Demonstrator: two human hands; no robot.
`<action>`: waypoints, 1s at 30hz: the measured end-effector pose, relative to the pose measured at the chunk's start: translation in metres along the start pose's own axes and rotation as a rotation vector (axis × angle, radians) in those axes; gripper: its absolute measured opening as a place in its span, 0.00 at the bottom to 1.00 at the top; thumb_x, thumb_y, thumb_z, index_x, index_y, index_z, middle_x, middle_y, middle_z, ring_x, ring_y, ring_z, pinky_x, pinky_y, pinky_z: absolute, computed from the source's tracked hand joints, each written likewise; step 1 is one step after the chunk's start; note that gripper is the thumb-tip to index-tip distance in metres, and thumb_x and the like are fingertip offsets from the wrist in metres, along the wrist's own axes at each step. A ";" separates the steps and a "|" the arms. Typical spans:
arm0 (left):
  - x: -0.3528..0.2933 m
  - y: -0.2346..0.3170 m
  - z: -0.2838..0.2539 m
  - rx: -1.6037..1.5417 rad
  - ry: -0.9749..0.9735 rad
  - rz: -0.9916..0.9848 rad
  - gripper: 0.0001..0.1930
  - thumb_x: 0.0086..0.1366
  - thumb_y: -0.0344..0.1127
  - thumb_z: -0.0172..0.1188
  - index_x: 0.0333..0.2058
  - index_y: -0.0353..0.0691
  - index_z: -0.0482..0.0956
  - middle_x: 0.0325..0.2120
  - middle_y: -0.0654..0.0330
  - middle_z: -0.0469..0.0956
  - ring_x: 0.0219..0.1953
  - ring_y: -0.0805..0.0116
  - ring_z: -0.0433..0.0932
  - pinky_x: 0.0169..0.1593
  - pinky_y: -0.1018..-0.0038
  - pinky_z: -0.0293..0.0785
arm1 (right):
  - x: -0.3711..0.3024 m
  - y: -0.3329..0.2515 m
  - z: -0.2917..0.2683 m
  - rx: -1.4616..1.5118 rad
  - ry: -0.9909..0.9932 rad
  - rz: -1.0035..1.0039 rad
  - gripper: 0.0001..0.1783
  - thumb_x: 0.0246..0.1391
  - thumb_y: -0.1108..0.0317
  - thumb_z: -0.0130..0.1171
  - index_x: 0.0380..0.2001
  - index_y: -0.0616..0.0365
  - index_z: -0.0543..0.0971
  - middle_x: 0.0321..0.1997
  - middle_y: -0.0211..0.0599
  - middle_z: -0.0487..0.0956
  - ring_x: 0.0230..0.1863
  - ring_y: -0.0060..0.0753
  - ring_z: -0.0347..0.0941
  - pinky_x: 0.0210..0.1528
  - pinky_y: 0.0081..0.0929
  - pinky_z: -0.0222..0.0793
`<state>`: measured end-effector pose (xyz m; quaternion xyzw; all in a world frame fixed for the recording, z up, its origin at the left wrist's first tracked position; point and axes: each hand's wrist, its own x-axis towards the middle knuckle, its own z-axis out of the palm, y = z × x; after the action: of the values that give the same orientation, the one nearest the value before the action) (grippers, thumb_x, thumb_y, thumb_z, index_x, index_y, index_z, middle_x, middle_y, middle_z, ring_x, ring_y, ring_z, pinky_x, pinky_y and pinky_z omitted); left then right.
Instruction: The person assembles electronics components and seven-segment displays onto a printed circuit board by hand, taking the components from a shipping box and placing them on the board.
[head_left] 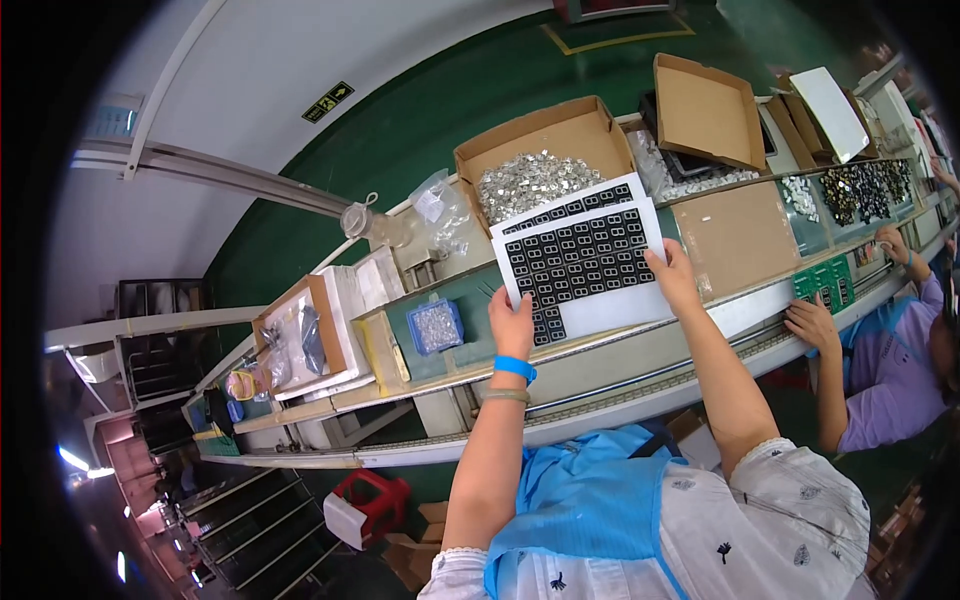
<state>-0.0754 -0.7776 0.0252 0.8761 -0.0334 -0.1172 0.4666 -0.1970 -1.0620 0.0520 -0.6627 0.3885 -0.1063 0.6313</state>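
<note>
A white sheet with rows of small black display-shaped stickers [580,255] spans the space between my hands, over the bench. My left hand [512,325] pinches its lower left edge, while my right hand [675,275] grips the right edge. Bare white backing shows in the sheet's lower right part. Behind it, a second similar sheet [610,194] peeks out, partly covered. An open cardboard box [545,130] full of small light-coloured parts [540,180] stands just beyond the sheets. A blue wristband [515,368] circles my left wrist.
Left of my hands sits a blue tray of small parts [435,327]. A brown cardboard panel [740,240] lies to the right. At the far right a co-worker's hand [812,324] touches a green circuit board [825,285]. A metal rail [600,385] runs along the bench front.
</note>
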 end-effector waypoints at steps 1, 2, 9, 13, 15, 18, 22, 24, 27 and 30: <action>-0.001 -0.003 0.003 -0.061 0.002 0.014 0.24 0.65 0.30 0.63 0.57 0.28 0.68 0.42 0.55 0.80 0.40 0.71 0.79 0.47 0.73 0.76 | 0.004 0.001 -0.003 -0.024 0.011 -0.081 0.19 0.57 0.65 0.64 0.48 0.64 0.77 0.44 0.41 0.79 0.45 0.33 0.75 0.49 0.31 0.71; -0.001 -0.006 0.006 -0.064 0.006 0.013 0.24 0.65 0.30 0.63 0.57 0.28 0.68 0.42 0.55 0.80 0.40 0.71 0.79 0.47 0.73 0.76 | 0.010 0.001 -0.005 -0.048 0.021 -0.164 0.18 0.57 0.65 0.64 0.47 0.64 0.77 0.44 0.42 0.79 0.44 0.34 0.75 0.49 0.32 0.70; 0.016 0.010 0.012 -0.104 0.073 0.041 0.19 0.65 0.26 0.62 0.53 0.29 0.71 0.43 0.56 0.80 0.42 0.71 0.79 0.47 0.73 0.76 | 0.044 -0.025 0.000 -0.308 0.107 -0.325 0.21 0.55 0.63 0.66 0.47 0.64 0.77 0.46 0.47 0.77 0.48 0.43 0.74 0.52 0.36 0.70; 0.025 0.009 0.018 -0.028 -0.011 -0.008 0.18 0.64 0.27 0.62 0.51 0.28 0.74 0.43 0.51 0.81 0.45 0.67 0.80 0.50 0.71 0.76 | 0.053 -0.012 0.004 -0.453 0.093 -0.271 0.26 0.55 0.60 0.66 0.52 0.64 0.75 0.50 0.49 0.77 0.52 0.45 0.74 0.56 0.38 0.68; 0.024 0.013 0.022 -0.144 -0.043 -0.016 0.17 0.64 0.28 0.61 0.51 0.29 0.75 0.44 0.50 0.81 0.45 0.61 0.80 0.51 0.68 0.76 | 0.054 -0.003 0.009 -0.179 0.107 -0.234 0.34 0.55 0.57 0.66 0.60 0.63 0.69 0.56 0.50 0.76 0.57 0.44 0.73 0.61 0.38 0.66; 0.022 0.018 0.020 -0.055 -0.058 -0.047 0.28 0.64 0.34 0.60 0.61 0.31 0.67 0.49 0.41 0.73 0.54 0.41 0.72 0.58 0.57 0.69 | 0.057 -0.004 0.006 -0.084 0.001 -0.071 0.42 0.56 0.55 0.66 0.67 0.62 0.61 0.61 0.51 0.73 0.61 0.44 0.70 0.64 0.37 0.63; 0.008 0.051 0.038 -0.060 -0.065 0.007 0.29 0.65 0.32 0.59 0.63 0.32 0.64 0.49 0.40 0.72 0.51 0.41 0.73 0.57 0.56 0.69 | 0.068 0.012 -0.023 -0.146 0.078 -0.216 0.42 0.57 0.55 0.66 0.68 0.63 0.61 0.64 0.53 0.71 0.64 0.44 0.68 0.66 0.37 0.61; 0.002 0.057 0.049 -0.125 -0.104 0.043 0.26 0.64 0.31 0.59 0.60 0.32 0.66 0.48 0.38 0.72 0.49 0.41 0.73 0.55 0.54 0.69 | 0.068 0.003 -0.044 -0.146 0.097 -0.236 0.40 0.57 0.56 0.65 0.67 0.63 0.63 0.65 0.53 0.70 0.66 0.44 0.66 0.68 0.36 0.59; -0.015 0.087 0.074 -0.113 -0.100 0.131 0.23 0.64 0.30 0.58 0.57 0.33 0.67 0.45 0.37 0.73 0.49 0.37 0.71 0.55 0.50 0.68 | 0.063 -0.006 -0.083 -0.193 0.155 -0.280 0.37 0.59 0.59 0.64 0.66 0.63 0.65 0.64 0.49 0.72 0.64 0.40 0.67 0.66 0.35 0.61; -0.026 0.107 0.106 -0.182 -0.164 0.167 0.22 0.67 0.32 0.57 0.58 0.35 0.68 0.45 0.41 0.74 0.48 0.42 0.72 0.52 0.54 0.70 | 0.070 0.001 -0.138 -0.227 0.161 -0.301 0.32 0.61 0.63 0.62 0.65 0.62 0.67 0.59 0.43 0.75 0.57 0.35 0.71 0.62 0.31 0.65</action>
<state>-0.1200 -0.9191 0.0614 0.8117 -0.1332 -0.1517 0.5481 -0.2374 -1.2115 0.0514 -0.7697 0.3437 -0.2076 0.4963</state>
